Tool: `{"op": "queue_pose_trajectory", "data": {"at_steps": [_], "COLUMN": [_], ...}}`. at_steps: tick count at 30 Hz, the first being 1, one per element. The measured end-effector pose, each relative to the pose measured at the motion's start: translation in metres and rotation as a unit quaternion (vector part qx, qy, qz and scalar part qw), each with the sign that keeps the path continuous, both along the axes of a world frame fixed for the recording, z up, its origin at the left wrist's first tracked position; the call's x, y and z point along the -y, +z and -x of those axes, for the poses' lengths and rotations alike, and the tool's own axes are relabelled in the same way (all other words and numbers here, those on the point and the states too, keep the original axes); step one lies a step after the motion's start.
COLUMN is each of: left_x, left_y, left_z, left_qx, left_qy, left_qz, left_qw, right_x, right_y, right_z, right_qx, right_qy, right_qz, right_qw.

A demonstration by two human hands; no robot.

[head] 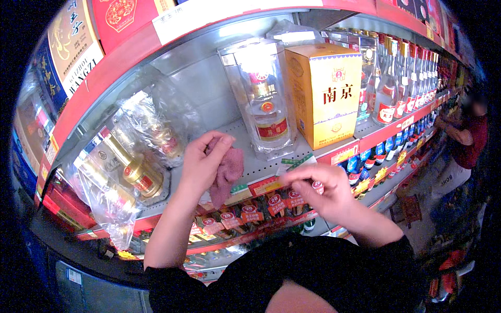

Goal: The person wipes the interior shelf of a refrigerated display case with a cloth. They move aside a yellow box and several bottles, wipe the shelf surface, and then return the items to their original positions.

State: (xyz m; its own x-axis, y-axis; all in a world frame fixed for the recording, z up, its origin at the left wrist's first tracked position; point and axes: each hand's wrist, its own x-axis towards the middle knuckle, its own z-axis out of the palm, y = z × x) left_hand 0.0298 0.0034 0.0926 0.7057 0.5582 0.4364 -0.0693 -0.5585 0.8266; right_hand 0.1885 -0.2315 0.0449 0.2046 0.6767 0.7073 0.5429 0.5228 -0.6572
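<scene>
My left hand [205,160] grips a crumpled mauve cloth [227,172], which hangs down in front of the grey metal shelf [246,166]. To the right, my right hand [323,187] is raised before the shelf's red front edge, its fingers slightly bent and apart, holding nothing that I can see. A slip of white and green paper [294,162] lies at the shelf's edge just above it. Behind the hands a clear boxed liquor bottle [272,129] stands beside a yellow carton [332,98]. Left of the cloth are a gold bottle [143,176] in clear packaging and plastic-wrapped bottles [166,137].
Rows of clear bottles with red labels [387,98] fill the shelf at right. Tagged bottles stand on the shelf below [231,220]. Loose plastic film [121,231] hangs over the left edge. Boxes [74,43] stand above. A person in a dark red top [471,137] is at far right.
</scene>
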Motion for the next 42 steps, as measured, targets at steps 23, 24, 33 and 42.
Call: {"op": "queue_pose_trajectory", "data": {"at_steps": [23, 24, 33, 42], "left_x": [0.110, 0.105, 0.049, -0.023], "left_y": [-0.053, -0.054, -0.092, -0.080], "left_z": [0.032, 0.039, 0.123, 0.156], "left_qx": [0.031, 0.036, 0.099, -0.046], "left_qy": [-0.127, -0.112, 0.315, 0.623], "left_qz": [-0.266, -0.262, -0.203, -0.262], "left_qw": [0.955, 0.958, 0.922, 0.736], "right_x": [-0.015, -0.013, -0.008, -0.012], "right_y": [-0.032, -0.031, -0.052, -0.053], "right_z": [0.012, 0.012, -0.005, -0.001], "right_qx": [-0.252, -0.262, -0.264, -0.231], "right_qy": [0.202, 0.200, 0.122, 0.139], "right_qz": [0.087, 0.096, 0.086, 0.098], "right_qw": [0.942, 0.939, 0.953, 0.958]}}
